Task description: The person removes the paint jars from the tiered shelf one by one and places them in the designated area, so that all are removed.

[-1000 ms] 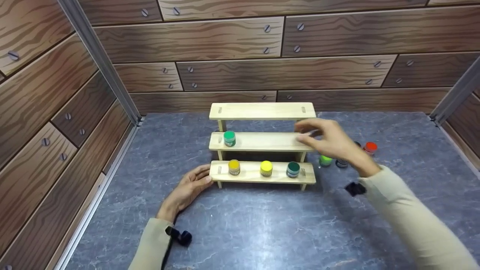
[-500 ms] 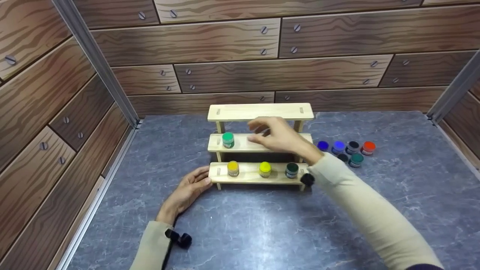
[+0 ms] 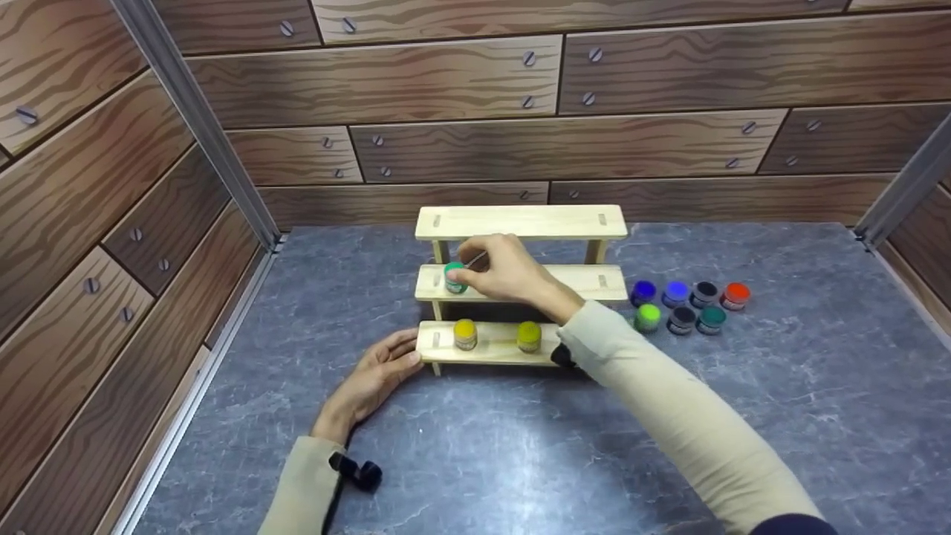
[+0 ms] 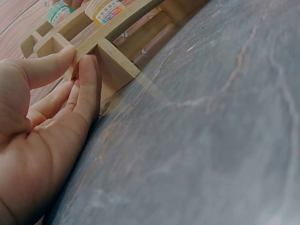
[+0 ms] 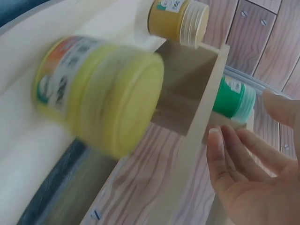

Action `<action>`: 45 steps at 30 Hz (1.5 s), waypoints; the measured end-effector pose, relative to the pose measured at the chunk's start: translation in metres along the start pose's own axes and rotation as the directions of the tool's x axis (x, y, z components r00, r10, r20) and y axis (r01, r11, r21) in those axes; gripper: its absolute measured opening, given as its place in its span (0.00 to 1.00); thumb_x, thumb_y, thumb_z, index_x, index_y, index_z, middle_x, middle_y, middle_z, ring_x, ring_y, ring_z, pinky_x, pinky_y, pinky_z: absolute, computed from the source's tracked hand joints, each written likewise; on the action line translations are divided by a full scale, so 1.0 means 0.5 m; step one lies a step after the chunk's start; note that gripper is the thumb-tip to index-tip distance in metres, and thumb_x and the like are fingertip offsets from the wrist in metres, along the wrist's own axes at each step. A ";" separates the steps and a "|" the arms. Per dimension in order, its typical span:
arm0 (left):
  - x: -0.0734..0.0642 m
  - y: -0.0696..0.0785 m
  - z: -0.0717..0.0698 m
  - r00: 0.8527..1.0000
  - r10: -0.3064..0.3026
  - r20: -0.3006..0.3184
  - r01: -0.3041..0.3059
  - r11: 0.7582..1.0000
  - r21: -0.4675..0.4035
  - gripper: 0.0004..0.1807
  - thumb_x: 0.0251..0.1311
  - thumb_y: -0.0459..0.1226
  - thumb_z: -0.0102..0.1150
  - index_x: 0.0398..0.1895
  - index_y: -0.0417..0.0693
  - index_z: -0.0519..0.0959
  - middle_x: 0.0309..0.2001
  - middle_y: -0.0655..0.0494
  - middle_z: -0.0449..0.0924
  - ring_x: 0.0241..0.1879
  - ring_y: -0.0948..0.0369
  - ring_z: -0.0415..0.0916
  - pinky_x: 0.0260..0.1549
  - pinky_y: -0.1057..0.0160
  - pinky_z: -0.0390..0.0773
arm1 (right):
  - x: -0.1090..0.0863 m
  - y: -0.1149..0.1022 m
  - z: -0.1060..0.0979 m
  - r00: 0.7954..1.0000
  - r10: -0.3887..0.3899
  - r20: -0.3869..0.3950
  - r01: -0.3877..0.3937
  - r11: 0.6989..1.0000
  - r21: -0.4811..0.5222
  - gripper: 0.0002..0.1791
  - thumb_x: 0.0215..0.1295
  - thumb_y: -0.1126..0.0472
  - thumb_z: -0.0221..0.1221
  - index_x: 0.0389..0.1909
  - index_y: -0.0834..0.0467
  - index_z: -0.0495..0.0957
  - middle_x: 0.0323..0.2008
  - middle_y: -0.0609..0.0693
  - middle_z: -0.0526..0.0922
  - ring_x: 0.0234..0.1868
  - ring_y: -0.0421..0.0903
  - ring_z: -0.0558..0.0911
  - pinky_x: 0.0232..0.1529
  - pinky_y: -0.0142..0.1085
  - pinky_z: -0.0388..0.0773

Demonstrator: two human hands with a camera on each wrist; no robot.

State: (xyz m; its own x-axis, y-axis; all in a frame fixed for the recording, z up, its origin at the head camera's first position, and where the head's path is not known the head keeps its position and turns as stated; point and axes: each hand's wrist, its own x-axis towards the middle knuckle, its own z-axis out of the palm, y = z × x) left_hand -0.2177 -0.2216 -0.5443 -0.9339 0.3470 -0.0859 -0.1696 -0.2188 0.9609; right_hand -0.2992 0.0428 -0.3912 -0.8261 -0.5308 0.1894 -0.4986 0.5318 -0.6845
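Observation:
A three-step wooden display rack (image 3: 520, 221) stands on the grey marbled tabletop. My left hand (image 3: 379, 375) grips the left end of its lowest step, thumb on the upper edge and fingers beneath, as the left wrist view shows. Over the middle step is my right hand (image 3: 509, 271), its thumb and fingers spread at a green paint jar (image 3: 454, 279) near that step's left end. In the right wrist view, the green jar (image 5: 234, 98) lies beyond the fingertips, with a gap between thumb and fingers. An orange-yellow jar (image 3: 465, 334) and a yellow jar (image 3: 529, 336) stand on the lowest step.
Right of the rack stand several jars in two rows, among them a dark blue jar (image 3: 643, 293), a red jar (image 3: 735, 296), a light green jar (image 3: 647, 318) and a teal jar (image 3: 711, 320). My right sleeve (image 3: 654, 386) covers the lowest step's right end. Wood-patterned walls (image 3: 461, 78) enclose the table.
My right hand has moved left along the middle step to the green jar. Its sleeve now hides the dark green jar on the lowest step. My left hand keeps its place.

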 end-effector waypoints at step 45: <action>-0.001 0.003 0.002 1.000 0.002 0.003 -0.002 1.000 -0.003 0.35 0.75 0.28 0.58 0.81 0.29 0.57 0.73 0.40 0.70 0.64 0.59 0.77 0.68 0.62 0.79 | -0.115 0.057 -0.163 0.983 -0.125 0.136 0.126 0.992 -0.002 0.17 0.78 0.58 0.62 0.61 0.60 0.84 0.52 0.55 0.87 0.53 0.51 0.85 0.59 0.48 0.86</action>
State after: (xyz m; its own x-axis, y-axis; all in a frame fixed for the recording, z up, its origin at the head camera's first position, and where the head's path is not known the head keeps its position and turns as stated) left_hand -0.2172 -0.2212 -0.5426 -0.9334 0.3490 -0.0830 -0.1684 -0.2222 0.9603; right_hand -0.2872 0.1421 -0.3642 -0.7140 -0.6777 0.1758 -0.5994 0.4621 -0.6536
